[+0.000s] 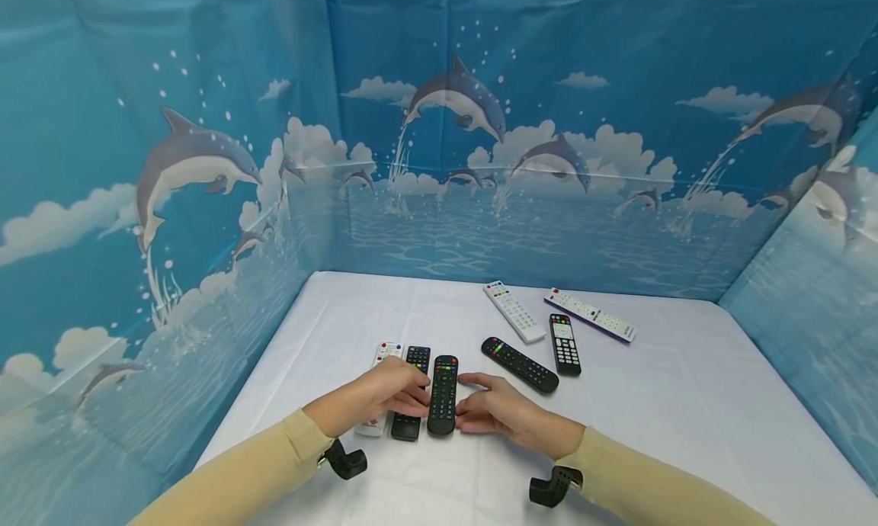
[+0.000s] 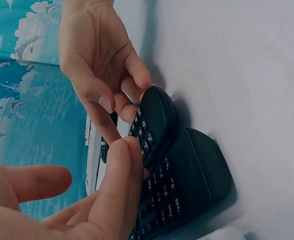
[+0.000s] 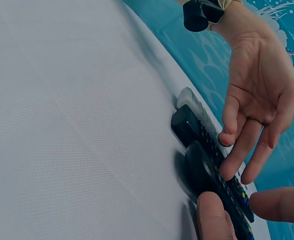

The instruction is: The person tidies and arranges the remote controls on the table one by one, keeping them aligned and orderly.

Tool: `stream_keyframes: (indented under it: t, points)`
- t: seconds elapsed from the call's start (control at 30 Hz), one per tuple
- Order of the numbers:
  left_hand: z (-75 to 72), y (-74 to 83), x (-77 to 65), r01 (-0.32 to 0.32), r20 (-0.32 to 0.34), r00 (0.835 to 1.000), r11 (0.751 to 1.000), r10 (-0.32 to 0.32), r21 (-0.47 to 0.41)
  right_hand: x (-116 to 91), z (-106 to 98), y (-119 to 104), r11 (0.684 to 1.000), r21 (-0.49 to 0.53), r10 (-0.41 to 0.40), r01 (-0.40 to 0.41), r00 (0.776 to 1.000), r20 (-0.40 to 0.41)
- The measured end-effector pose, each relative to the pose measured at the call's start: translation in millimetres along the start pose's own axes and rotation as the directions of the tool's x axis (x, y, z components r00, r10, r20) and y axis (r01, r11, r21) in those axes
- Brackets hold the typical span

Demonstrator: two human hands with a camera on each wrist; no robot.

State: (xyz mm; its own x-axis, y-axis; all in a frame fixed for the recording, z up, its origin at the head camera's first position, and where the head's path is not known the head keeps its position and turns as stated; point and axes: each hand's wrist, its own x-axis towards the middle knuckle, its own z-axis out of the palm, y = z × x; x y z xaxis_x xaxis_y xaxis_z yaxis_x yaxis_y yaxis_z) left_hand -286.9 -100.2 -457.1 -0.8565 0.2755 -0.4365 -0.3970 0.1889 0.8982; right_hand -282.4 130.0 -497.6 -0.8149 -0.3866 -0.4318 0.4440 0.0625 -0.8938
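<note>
A black rounded remote control [image 1: 442, 396] lies upright on the white table between the two hands. My left hand [image 1: 392, 389] reaches over a second, squarer black remote control [image 1: 406, 428], its nearly straight fingertips at the rounded remote's left side. On the other side, my right hand [image 1: 504, 410] has its fingertips against or very near that remote's right edge. The left wrist view shows the left thumb [image 2: 42, 182] well apart from the fingers. Leftmost in the row is a white remote control [image 1: 388, 350], partly hidden under the left hand.
Farther back to the right lie another black remote control [image 1: 520, 364], a black one with pale keys [image 1: 565, 344], a white one [image 1: 514, 312] and a white one with a purple edge [image 1: 590, 315]. A dolphin-print curtain [image 1: 439, 229] borders the white table [image 1: 672, 373].
</note>
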Motion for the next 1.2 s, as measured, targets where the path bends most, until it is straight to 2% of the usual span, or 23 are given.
stream_keyframes:
  t: [0.3,0.63,1.2]
  points:
    - [-1.3,1.5,2.6,-0.002,0.024,1.0,1.0,0.002,-0.001,0.7,-4.6,-2.5,1.0,-0.019,0.01,-0.01,1.0,0.015]
    - [-2.6,2.3,-0.5,-0.001,0.03,1.0,1.0,0.001,0.003,2.5,-2.1,-1.7,0.999,-0.028,0.016,-0.016,1.0,-0.002]
    - [-4.3,0.4,0.4,-0.029,0.065,0.997,1.0,0.028,0.01,-0.7,-4.2,-1.2,0.999,-0.052,0.012,-0.012,1.0,-0.002]
